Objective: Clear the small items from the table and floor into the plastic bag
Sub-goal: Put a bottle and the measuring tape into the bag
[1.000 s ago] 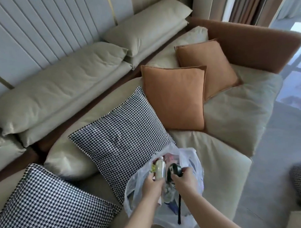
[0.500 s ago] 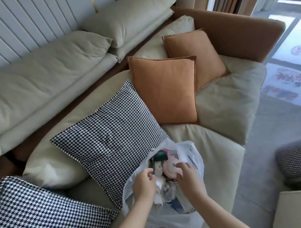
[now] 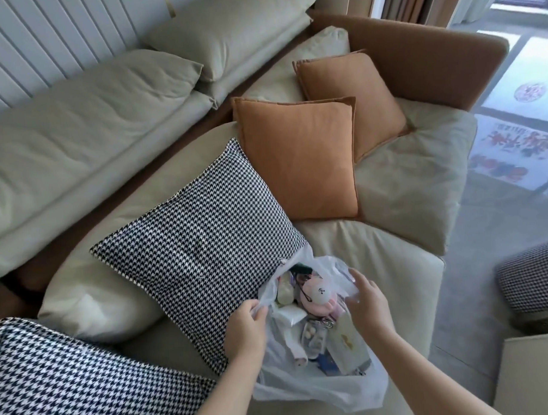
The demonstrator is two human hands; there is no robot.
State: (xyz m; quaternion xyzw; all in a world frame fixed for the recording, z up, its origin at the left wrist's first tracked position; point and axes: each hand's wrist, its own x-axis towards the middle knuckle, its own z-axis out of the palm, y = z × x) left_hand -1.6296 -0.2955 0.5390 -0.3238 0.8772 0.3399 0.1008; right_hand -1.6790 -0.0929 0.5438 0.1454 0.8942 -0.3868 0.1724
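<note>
A thin, translucent white plastic bag [image 3: 319, 389] sits crumpled on the pale, smooth seat of the sofa [image 3: 376, 250], its mouth spread wide. The left hand [image 3: 244, 329] pinches the bag's left rim, fingers curled round the filmy plastic. The right hand [image 3: 367, 303] grasps the right rim, fingers bent over the edge. Inside lies a jumble of small items: a round pink plush toy [image 3: 319, 295] with a white face, a clear flat case [image 3: 314, 334] and a pale bottle [image 3: 285, 289]. Just left of the bag, touching it, a square houndstooth cushion [image 3: 199, 241] of coarse woven cloth leans on the seat. Behind it stands a soft orange cushion [image 3: 299, 160].
</note>
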